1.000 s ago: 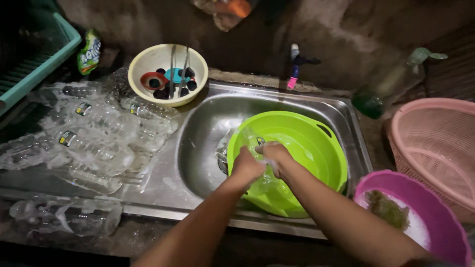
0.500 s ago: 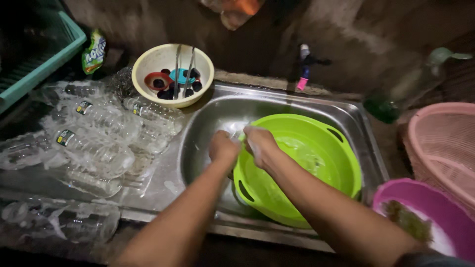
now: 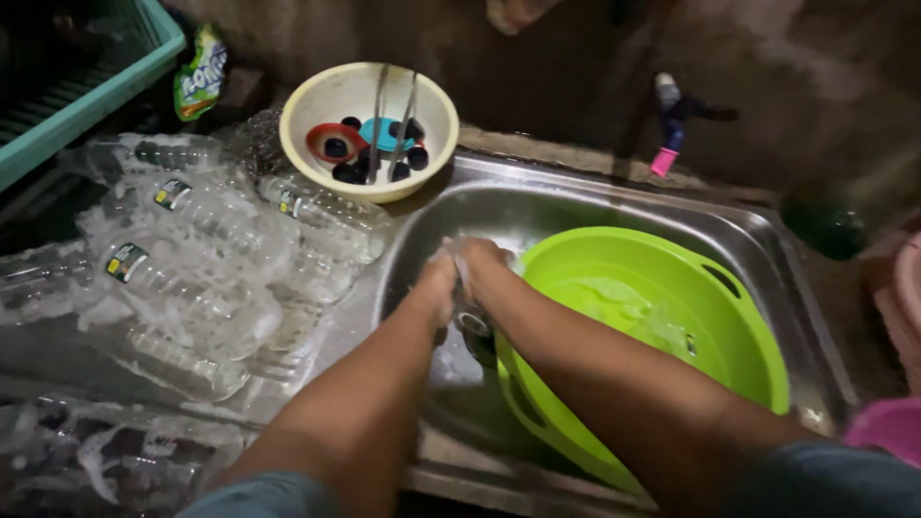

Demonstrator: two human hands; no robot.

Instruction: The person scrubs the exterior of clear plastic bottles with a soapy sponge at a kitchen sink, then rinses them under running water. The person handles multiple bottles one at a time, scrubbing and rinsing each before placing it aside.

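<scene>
Steel sink point(image 3: 537, 206) holds a glossy green plastic basin point(image 3: 662, 326); beside its rim, left hand point(image 3: 438, 278) and right hand point(image 3: 484, 267) press together, fingers blurred, so their grasp cannot be made out. Clear crinkled bottles point(image 3: 192, 259) crowd the drainboard, partly cut off.

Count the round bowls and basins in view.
3. A cream bowl of caps behind the sink, a green basin in it, and a pink basin cut off at right. Others may be hidden.
</scene>
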